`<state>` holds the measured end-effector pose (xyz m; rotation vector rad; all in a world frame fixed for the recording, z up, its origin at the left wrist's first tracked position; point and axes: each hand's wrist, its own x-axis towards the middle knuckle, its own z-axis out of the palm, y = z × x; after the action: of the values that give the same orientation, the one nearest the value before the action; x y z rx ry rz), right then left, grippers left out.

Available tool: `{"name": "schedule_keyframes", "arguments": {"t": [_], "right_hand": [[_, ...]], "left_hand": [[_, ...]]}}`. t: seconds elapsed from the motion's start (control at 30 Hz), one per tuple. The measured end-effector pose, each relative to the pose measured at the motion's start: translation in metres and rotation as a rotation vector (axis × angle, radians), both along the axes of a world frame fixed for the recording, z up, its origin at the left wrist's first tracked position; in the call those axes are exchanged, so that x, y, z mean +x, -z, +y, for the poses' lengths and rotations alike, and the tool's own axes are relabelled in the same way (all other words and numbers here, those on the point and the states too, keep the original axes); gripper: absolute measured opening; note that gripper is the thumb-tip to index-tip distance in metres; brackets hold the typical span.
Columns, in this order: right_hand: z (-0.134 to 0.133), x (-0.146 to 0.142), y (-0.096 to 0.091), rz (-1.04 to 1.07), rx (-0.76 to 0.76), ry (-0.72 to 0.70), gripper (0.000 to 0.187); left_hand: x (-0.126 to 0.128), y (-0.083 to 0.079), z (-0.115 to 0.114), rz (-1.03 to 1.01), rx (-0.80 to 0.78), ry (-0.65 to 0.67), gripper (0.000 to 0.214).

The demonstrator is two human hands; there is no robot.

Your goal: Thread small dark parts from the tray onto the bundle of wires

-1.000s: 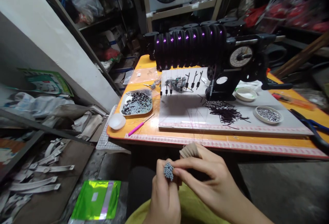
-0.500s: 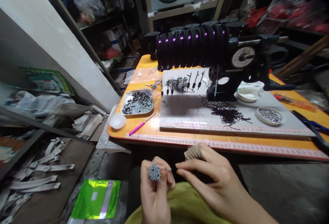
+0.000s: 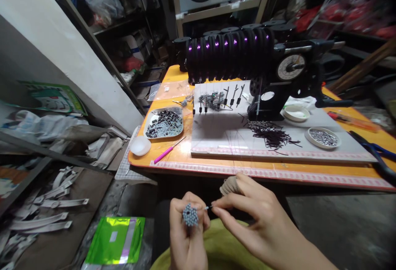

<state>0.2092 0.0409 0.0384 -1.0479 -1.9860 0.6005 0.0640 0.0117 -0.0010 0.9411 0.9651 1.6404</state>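
Note:
My left hand (image 3: 188, 241) is closed around a bundle of thin grey-tipped rods (image 3: 190, 215), their round ends clustered upward between thumb and fingers. From its fingertips a thin piece with a pale end and a dark tip (image 3: 209, 207) sticks out to the right. My right hand (image 3: 253, 216) pinches the dark end of this piece between thumb and forefinger. A beige cloth cover (image 3: 229, 185) wraps one of its fingers. Both hands are in front of the table's near edge, above a green garment (image 3: 222, 245).
On the orange table (image 3: 139, 156) stands a black machine with spools (image 3: 229, 55). Near it are a tray of small parts (image 3: 163, 123), a pink-handled hook tool (image 3: 163, 154), a pile of dark strips (image 3: 274, 136) and a dish of metal bits (image 3: 324, 138). A green packet (image 3: 114, 239) lies lower left.
The right fingertips now meet the thin piece at the left hand; before, a gap showed between them. The bundle has tilted and shifted slightly right.

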Motion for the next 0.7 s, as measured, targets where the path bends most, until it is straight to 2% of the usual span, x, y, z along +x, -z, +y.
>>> {"name": "schedule_keyframes", "arguments": {"t": [0.13,0.23,0.4,0.7], "right_hand": [[0.002,0.001,0.005,-0.048,0.092,0.051,0.013],[0.003,0.0,0.011,-0.126,0.209,0.097,0.014],[0.002,-0.003,0.013,-0.162,0.287,0.119,0.016],[0.001,-0.001,0.01,-0.113,0.274,0.105,0.013]], "left_hand": [[-0.005,-0.01,0.003,-0.279,-0.313,0.227,0.023],[-0.008,-0.016,0.007,-0.372,-0.438,0.327,0.028],[-0.009,-0.018,0.01,-0.394,-0.455,0.332,0.032],[-0.008,-0.015,0.011,-0.379,-0.457,0.333,0.034]]}}
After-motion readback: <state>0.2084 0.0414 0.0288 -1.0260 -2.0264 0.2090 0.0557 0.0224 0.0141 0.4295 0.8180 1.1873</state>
